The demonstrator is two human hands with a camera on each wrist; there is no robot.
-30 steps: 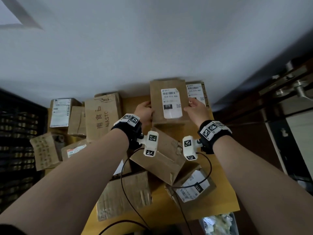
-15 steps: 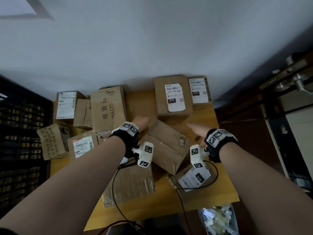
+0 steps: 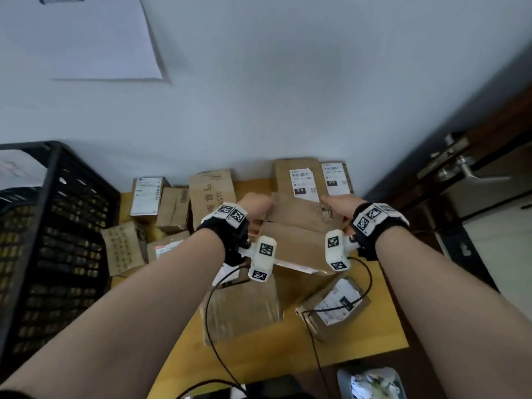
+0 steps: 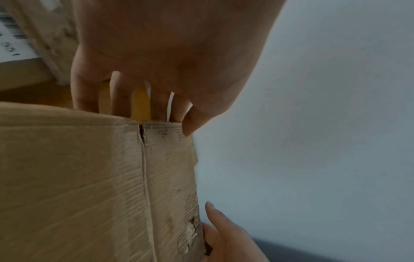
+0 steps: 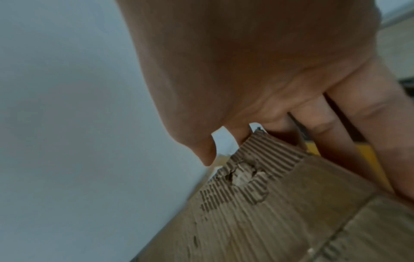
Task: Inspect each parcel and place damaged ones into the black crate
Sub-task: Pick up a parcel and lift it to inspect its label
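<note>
Head view: left hand (image 3: pixel 254 207) and right hand (image 3: pixel 341 207) grip opposite ends of a torn parcel (image 3: pixel 296 240), raised above mid-desk (image 3: pixel 345 349). Seems light, stiff; gouged corner weak, so hold the sound edges.

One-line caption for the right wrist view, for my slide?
Right hand grips a cardboard parcel whose torn corner bares the corrugation.

A brown cardboard parcel (image 3: pixel 299 237) with a torn, crushed corner is held tilted above the table, and the black crate (image 3: pixel 57 226) is seen at the left.
</note>
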